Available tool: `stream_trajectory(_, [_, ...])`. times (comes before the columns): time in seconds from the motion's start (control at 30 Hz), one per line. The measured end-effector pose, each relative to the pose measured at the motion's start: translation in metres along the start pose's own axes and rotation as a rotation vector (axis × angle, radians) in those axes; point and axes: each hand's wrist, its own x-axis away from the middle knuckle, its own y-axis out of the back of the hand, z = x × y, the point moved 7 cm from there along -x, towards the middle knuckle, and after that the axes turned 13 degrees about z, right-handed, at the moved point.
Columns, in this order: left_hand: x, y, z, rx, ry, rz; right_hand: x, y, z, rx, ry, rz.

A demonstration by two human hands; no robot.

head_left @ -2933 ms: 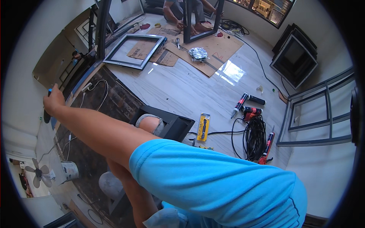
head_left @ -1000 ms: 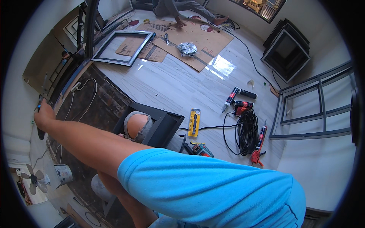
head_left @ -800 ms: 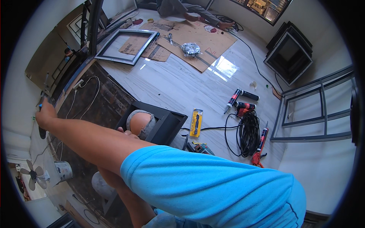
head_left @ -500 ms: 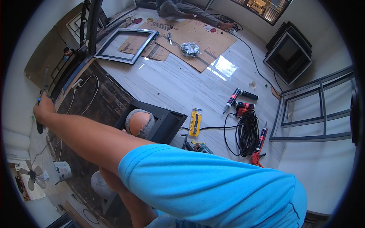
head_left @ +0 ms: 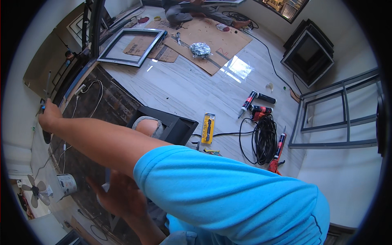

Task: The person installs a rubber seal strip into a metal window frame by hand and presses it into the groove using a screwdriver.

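Note:
My right arm, in a bright blue sleeve, stretches across to the left. Its hand (head_left: 50,116) is closed round a long thin tool (head_left: 48,83), whose grey rod points up and whose dark end shows below the fist; its exact kind is unclear. The wall is close beside it. Lower down, under that arm, my left hand (head_left: 122,196) is raised with fingers apart, somewhat blurred, holding nothing visible. My knee (head_left: 148,126) in torn jeans shows within a dark frame-like piece (head_left: 175,127).
Sealant tubes (head_left: 248,102), a coiled black cable (head_left: 266,141), a red caulking gun (head_left: 278,153) and a yellow tool package (head_left: 208,128) lie rightward. Window frames (head_left: 339,114) lean there. Ahead are a silvery frame (head_left: 141,61), cardboard (head_left: 228,41) and a seated person (head_left: 177,14). A bucket (head_left: 67,183) stands left.
My left hand has come up into view with its fingers spread. My right hand keeps hold of the tool with little movement. The seated person now has a frame over the lap.

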Motion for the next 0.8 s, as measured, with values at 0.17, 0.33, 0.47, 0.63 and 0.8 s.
stream_trajectory(0.17, [0.031, 0.007, -0.028, -0.643, -0.183, -0.276, 0.004, 0.026, -0.021, 0.136, -0.057, 0.084])
stream_trajectory(0.33, [0.061, 0.022, -0.045, -0.981, -0.348, -0.352, 0.015, 0.034, -0.049, 0.52, -0.187, 0.343])
stream_trajectory(0.47, [0.082, 0.034, -0.055, -1.199, -0.401, -0.493, 0.04, 0.026, -0.064, 0.642, -0.152, 0.502])
stream_trajectory(0.63, [0.091, 0.038, -0.061, -1.377, -0.284, -0.44, 0.093, 0.036, -0.069, 0.498, -0.086, 0.639])
stream_trajectory(0.8, [0.09, 0.045, -0.054, -1.532, -0.253, -0.439, 0.173, 0.117, -0.017, 0.297, 0.031, 0.733])
